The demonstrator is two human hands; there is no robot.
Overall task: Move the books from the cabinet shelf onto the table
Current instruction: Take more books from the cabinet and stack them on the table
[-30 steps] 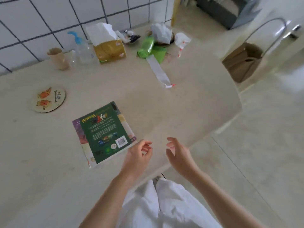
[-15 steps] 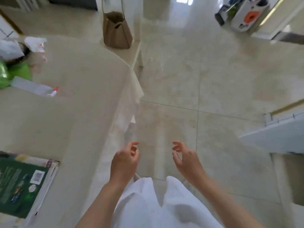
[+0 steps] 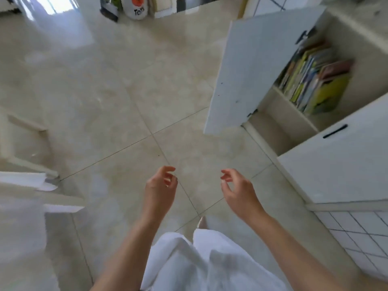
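Note:
A white cabinet (image 3: 357,156) stands at the right with its door (image 3: 252,74) swung open. Inside, on the shelf (image 3: 294,108), several colourful books (image 3: 312,78) lean packed together. My left hand (image 3: 160,185) and my right hand (image 3: 236,187) hang over the floor in front of me, fingers loosely curled, holding nothing. Both are well short of the cabinet. The table's corner (image 3: 25,208) shows at the left edge, blurred; the green book on it is out of view.
Glossy beige floor tiles (image 3: 117,106) spread between table and cabinet. A bag with an orange spot (image 3: 136,7) and other items sit against the far wall. White tiled wall (image 3: 361,234) runs below the cabinet at the right. My white clothing (image 3: 199,263) fills the bottom.
My view has swung right from the table with the green book, across the floor, to the open cabinet. Both hands stayed empty and moved with me.

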